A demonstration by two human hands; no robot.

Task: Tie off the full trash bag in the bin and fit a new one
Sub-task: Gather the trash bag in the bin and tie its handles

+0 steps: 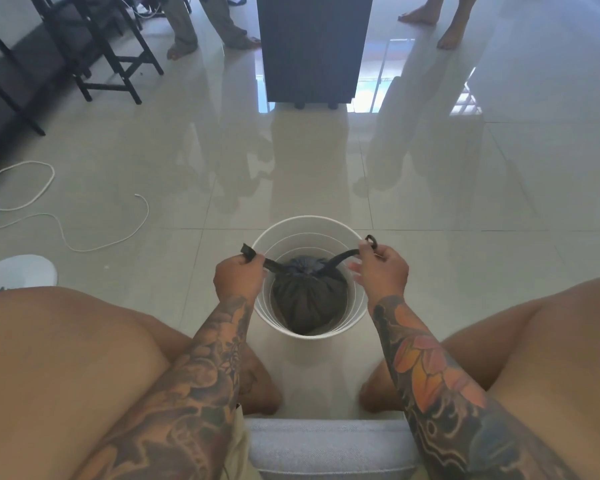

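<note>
Home interior, glossy tiled floor [326,168], chairs [111,57], barefoot people [420,13]

The bin [308,237] stands on the floor [465,202] between the seated person's knees, just ahead of the cushion edge [326,445]. Inside it sits the trash bag [307,299], its two ends drawn out sideways — one to the left hand [238,280] at the bin's left rim, the other to the right hand [381,268] at the right rim. A cord [63,233] lies far left; a cabinet [314,46] stands behind the bin, chair legs [118,64] to its left.
</note>
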